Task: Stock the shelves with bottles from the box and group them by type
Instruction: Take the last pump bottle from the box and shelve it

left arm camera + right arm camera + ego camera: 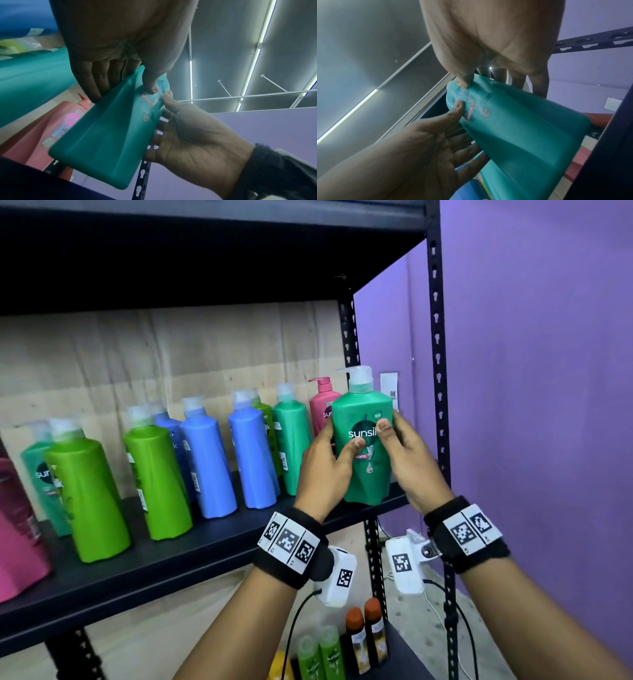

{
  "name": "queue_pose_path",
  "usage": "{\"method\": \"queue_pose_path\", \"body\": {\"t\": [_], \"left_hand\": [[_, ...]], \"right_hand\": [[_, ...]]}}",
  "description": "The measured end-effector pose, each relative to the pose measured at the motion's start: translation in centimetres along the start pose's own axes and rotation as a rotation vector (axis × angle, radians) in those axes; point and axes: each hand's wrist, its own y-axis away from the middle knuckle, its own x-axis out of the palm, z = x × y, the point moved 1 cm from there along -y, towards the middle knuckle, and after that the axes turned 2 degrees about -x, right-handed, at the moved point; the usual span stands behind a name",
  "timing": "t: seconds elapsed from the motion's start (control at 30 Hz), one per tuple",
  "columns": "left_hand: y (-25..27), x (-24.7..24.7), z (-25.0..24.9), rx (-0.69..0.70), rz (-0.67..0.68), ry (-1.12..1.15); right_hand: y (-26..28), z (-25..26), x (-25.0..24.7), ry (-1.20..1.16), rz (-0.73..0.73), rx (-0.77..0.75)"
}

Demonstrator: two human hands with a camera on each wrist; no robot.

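A teal-green Sunsilk pump bottle (368,481) stands upright at the right end of the black shelf (205,546), label facing me. My left hand (337,445) grips its left side, thumb on the label. My right hand (394,433) grips the right side, thumb near the top of the label. I cannot tell whether its base touches the shelf. In the left wrist view the bottle (106,135) lies between my left hand (120,75) and right hand (188,135). The right wrist view shows the bottle (513,128) under my right hand (488,75).
Just behind stand a pink pump bottle (320,405) and a teal bottle (291,440). Further left are blue bottles (253,453), lime green bottles (89,501) and a magenta bottle (17,535). A perforated black post (438,371) stands at the right. Small bottles (363,638) sit on the lower shelf.
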Motion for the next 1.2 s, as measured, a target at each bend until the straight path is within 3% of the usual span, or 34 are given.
{"method": "queue_pose_path", "body": {"t": [0.33, 0.73, 0.87, 1.2], "left_hand": [[-1.8, 1.1, 2.1, -0.072, 0.003, 0.018], [-6.0, 3.4, 5.2, -0.262, 0.034, 0.005], [-6.6, 3.8, 5.4, -0.286, 0.008, -0.049], [-8.2, 4.3, 5.7, -0.419, 0.028, -0.083]], "right_hand": [[-1.9, -1.1, 0.1, 0.017, 0.005, 0.091], [-7.8, -6.8, -0.4, 0.358, 0.054, 0.127], [-9.5, -8.3, -0.1, 0.364, 0.036, 0.116], [-11.4, -8.8, 0.2, 0.529, 0.075, 0.191]]}}
